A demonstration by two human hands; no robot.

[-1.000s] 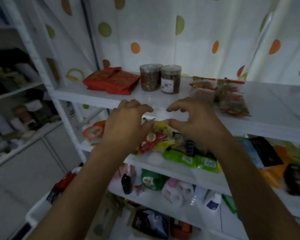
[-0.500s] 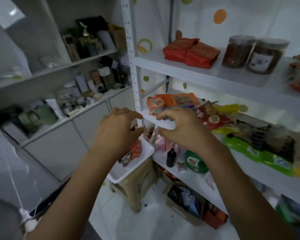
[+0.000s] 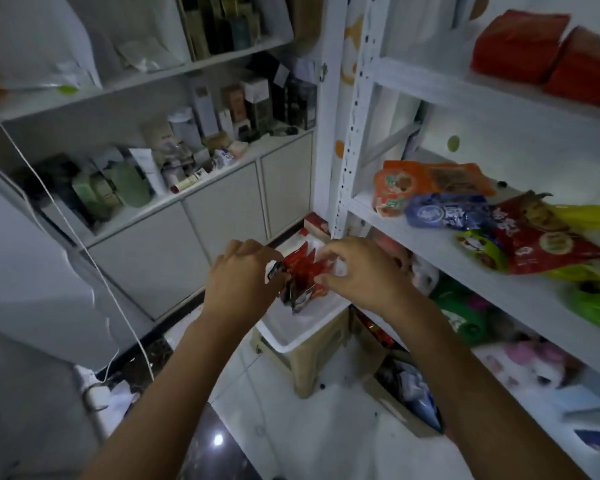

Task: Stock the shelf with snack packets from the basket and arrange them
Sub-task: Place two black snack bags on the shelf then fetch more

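Observation:
A white basket (image 3: 291,336) sits on a beige stool (image 3: 312,368) beside the white shelf unit (image 3: 426,237). Over the basket, my left hand (image 3: 243,282) and my right hand (image 3: 357,271) both close on a bunch of red snack packets (image 3: 300,275) with dark ends, held between them. The middle shelf holds an orange packet (image 3: 395,188), a blue one (image 3: 444,214) and a red one (image 3: 541,244). Two red packets (image 3: 520,43) lie on the top shelf.
The shelf's upright post (image 3: 350,133) stands just behind my right hand. A cluttered cabinet counter (image 3: 187,181) runs along the left wall. A white cord (image 3: 84,244) hangs at the left. An open box (image 3: 406,396) sits on the floor under the shelves.
My view has swung down and left from the shelves to the basket. Both hands have dropped from the middle shelf's edge into the basket and closed on red packets.

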